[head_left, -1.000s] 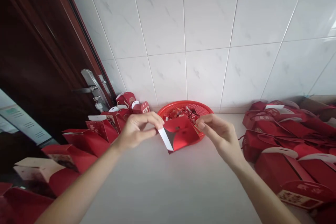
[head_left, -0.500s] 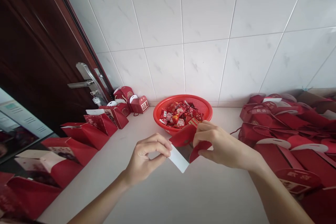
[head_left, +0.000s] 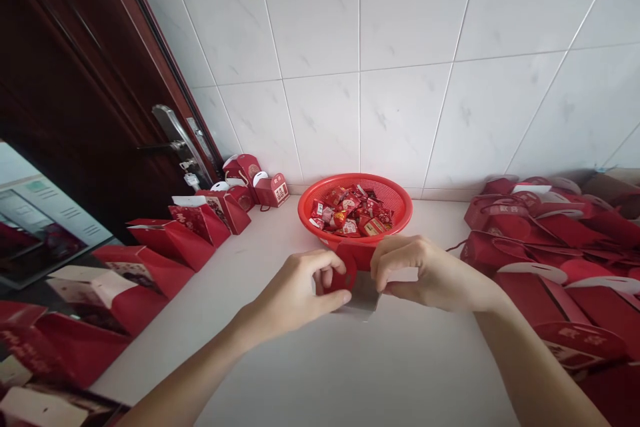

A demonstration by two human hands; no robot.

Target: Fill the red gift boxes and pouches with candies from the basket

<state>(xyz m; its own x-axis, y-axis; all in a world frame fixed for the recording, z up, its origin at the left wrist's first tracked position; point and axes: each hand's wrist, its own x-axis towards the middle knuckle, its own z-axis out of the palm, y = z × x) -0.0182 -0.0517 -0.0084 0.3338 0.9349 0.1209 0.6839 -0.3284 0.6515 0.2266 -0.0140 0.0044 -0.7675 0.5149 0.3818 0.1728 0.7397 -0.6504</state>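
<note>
A small red paper gift box [head_left: 361, 295] is between my hands, its pale greyish side facing me, in front of the basket. My left hand [head_left: 297, 290] curls around a red rounded flap on its left side, thumb in front and fingers behind. The fingertips of my right hand [head_left: 425, 273] pinch the right edge of the box. Parts of the box are hidden by my fingers. Just behind it stands a red plastic basket [head_left: 406, 215] holding several wrapped candies [head_left: 345, 210].
Red gift boxes [head_left: 173, 240] line the table's left edge. Smaller made-up boxes [head_left: 273, 192] stand by the wall. Piled red boxes [head_left: 540, 293] with white rounded handles fill the right side. A dark door [head_left: 90, 67] with a metal handle is at the left; white tiles [head_left: 400, 27] rise behind.
My left hand has moved from a white flap to a red rounded flap. The box has turned, so its greyish side shows more. The view has shifted slightly.
</note>
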